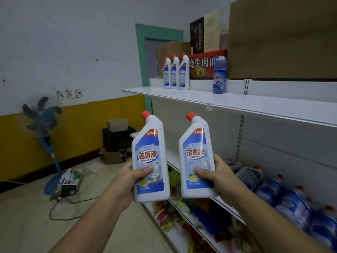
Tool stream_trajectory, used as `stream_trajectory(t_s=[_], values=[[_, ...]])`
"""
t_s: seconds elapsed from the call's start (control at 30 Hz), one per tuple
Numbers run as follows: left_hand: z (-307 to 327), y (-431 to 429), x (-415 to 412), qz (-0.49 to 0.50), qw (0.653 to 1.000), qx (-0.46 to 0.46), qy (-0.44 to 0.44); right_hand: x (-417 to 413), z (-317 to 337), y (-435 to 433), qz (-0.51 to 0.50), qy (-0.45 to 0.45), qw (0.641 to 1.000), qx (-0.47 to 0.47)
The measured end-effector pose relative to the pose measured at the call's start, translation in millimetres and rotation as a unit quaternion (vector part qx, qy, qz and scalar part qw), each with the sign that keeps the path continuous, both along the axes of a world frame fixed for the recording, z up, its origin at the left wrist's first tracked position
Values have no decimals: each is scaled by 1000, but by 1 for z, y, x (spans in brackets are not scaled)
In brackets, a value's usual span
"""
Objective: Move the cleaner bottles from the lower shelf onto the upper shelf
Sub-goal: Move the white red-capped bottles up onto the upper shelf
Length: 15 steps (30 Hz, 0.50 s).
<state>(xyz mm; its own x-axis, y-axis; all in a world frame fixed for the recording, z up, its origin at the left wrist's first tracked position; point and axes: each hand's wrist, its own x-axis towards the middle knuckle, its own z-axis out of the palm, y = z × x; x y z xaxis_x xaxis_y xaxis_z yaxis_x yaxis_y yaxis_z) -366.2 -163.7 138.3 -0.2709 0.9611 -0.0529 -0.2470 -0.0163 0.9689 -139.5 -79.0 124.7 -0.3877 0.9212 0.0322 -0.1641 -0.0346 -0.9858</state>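
Gripping one white cleaner bottle (pixel 150 157) in my left hand (pixel 130 177) and another (pixel 197 157) in my right hand (pixel 217 172), both upright, red caps angled up-left; upper shelf (pixel 255 105) carries three matching bottles (pixel 176 73) plus one blue bottle (pixel 219 75); lower shelf (pixel 226 207) holds perhaps five blurred blue ones (pixel 284 196).

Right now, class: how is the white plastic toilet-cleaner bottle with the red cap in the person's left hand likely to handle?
The white toilet-cleaner bottle is probably rigid: the left hand holds it undented. Tall and narrow with an angled neck, it may tip if set down carelessly. Its glossy label looks possibly slippery.
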Motion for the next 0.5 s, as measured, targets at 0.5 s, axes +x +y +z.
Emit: stream_trajectory(t_s=[0.5], values=[[54,166,-197,29,999,46,-4,-188,62,174,32,48,996,64]])
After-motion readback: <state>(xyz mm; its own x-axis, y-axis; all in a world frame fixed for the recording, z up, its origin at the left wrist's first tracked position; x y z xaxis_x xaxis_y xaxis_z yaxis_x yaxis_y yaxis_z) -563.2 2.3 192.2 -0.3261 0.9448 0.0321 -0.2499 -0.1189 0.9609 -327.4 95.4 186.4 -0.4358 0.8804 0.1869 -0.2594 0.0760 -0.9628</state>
